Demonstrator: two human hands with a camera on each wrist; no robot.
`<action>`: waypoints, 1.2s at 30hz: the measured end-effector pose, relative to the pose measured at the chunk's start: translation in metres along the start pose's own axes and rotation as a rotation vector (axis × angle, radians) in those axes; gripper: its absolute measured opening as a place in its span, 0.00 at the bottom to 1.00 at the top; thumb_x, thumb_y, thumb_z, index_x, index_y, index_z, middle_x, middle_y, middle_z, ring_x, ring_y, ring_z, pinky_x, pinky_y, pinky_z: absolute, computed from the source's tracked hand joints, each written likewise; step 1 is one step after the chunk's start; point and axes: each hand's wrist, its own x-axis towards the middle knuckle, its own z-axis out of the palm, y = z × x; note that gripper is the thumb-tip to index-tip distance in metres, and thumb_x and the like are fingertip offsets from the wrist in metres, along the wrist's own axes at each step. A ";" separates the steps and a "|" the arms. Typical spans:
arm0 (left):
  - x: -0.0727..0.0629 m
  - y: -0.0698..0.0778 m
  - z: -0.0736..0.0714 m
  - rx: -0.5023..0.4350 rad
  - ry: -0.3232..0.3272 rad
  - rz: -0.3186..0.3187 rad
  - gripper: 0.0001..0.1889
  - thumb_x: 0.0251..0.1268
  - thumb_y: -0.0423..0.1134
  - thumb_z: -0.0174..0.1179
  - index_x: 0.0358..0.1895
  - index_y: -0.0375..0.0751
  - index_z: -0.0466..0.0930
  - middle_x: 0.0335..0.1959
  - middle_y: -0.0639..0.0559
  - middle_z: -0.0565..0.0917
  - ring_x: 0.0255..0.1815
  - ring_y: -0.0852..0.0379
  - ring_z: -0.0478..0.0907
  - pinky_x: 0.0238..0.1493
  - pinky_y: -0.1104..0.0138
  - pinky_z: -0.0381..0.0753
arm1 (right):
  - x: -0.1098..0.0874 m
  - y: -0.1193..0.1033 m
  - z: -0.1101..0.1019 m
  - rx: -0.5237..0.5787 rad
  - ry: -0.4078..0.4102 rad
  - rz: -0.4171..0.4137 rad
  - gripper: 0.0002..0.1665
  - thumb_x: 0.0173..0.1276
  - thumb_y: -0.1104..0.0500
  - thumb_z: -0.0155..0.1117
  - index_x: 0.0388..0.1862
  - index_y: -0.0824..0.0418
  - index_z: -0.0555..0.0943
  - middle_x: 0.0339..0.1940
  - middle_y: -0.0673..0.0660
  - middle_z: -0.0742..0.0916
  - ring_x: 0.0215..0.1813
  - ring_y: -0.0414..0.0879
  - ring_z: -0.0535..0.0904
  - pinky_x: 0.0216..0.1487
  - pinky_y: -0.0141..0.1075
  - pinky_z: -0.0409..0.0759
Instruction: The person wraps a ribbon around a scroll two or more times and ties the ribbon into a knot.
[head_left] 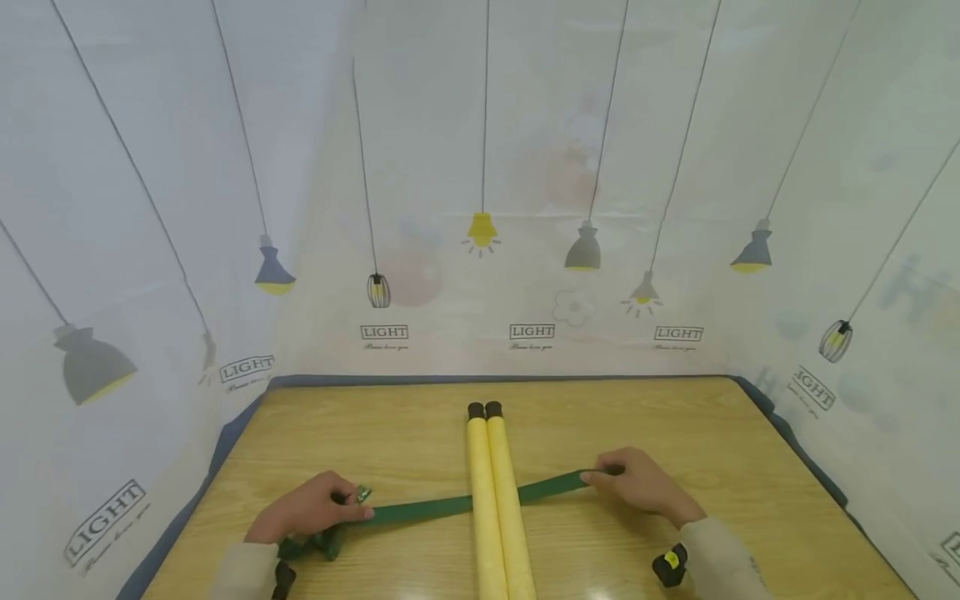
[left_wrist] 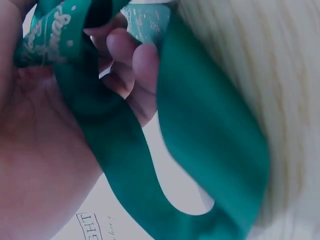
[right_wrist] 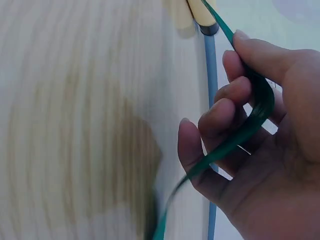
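Note:
A green ribbon [head_left: 420, 510] runs across the table and passes beneath two yellow sticks [head_left: 486, 517] with black end caps, which lie side by side. On the left, my left hand [head_left: 311, 504] pinches the ribbon between thumb and fingers, with slack bunched below it. The left wrist view shows a hanging loop of ribbon [left_wrist: 210, 125] and pale lettering on one stretch. To the right of the sticks, my right hand [head_left: 641, 483] pinches the other side of the ribbon. In the right wrist view the ribbon [right_wrist: 260, 100] crosses the palm, and its tail hangs down past the fingers.
The wooden table [head_left: 360, 433] has a dark blue edge along the back. White sheeting [head_left: 450, 167] printed with hanging lamps surrounds it on the sides and back. A small black item [head_left: 670, 565] with a yellow patch is beside the right sleeve.

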 end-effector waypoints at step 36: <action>-0.016 0.019 -0.014 0.396 0.281 -0.202 0.23 0.56 0.31 0.59 0.08 0.48 0.60 0.16 0.58 0.61 0.46 0.47 0.80 0.49 0.54 0.80 | -0.040 0.033 -0.069 -0.034 0.157 0.170 0.26 0.74 0.37 0.63 0.37 0.59 0.85 0.25 0.52 0.77 0.27 0.43 0.73 0.30 0.36 0.76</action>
